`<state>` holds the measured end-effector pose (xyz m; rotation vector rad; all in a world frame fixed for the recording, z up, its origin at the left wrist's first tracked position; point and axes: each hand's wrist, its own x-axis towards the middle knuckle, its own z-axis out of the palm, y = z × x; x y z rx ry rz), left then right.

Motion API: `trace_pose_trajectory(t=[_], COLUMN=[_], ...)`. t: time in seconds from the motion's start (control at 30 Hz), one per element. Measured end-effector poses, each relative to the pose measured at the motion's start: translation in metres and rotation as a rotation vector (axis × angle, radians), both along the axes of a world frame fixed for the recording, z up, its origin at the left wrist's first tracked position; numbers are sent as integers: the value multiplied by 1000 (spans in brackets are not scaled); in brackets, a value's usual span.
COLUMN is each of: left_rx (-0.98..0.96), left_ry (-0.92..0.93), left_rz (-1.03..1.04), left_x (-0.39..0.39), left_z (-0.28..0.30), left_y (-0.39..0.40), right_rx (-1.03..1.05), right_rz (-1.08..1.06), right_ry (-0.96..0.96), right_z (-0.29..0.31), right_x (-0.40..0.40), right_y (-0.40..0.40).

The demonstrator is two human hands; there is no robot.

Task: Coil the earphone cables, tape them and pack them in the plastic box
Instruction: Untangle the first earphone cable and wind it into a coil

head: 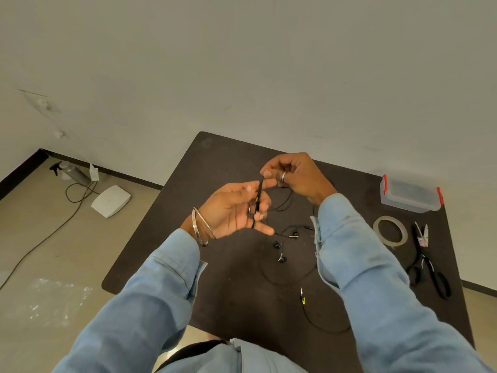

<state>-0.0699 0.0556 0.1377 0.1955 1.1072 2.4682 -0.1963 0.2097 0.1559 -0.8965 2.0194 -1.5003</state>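
My left hand (236,211) holds a bundle of coiled black earphone cable (257,200) upright between its fingers, above the dark table (215,265). My right hand (293,173) pinches the top of the same bundle. From it a thin loop of cable (286,203) hangs down behind. A second pair of black earphones lies loose on the table below my hands: earbuds (279,251), a slack cable loop, and a jack plug with a yellow tag (303,296). The clear plastic box with red clips (411,193) stands closed at the table's far right. A roll of tape (390,232) lies in front of it.
Black-handled scissors (430,270) lie at the right edge beside the tape. On the floor to the left are a white flat device (110,201), a spray bottle (72,172) and a trailing cord. A white wall runs behind the table.
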Motion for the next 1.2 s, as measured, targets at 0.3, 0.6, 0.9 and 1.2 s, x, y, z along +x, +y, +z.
trace_pose_trajectory(t=[0.3, 0.6, 0.9, 1.2], left_rx=[-79, -681, -266, 28], left_ry=[-78, -102, -74, -127], left_rz=[625, 533, -32, 421], left_x=[-15, -5, 8, -3], left_z=[0, -27, -19, -9], left_y=[-10, -26, 15, 7], right_rx=[62, 336, 182, 277], right_rz=[92, 223, -10, -14], right_ry=[-182, -34, 73, -23], right_z=[-52, -6, 13, -48], right_x=[60, 40, 6, 43], right_y=[-8, 16, 5, 3])
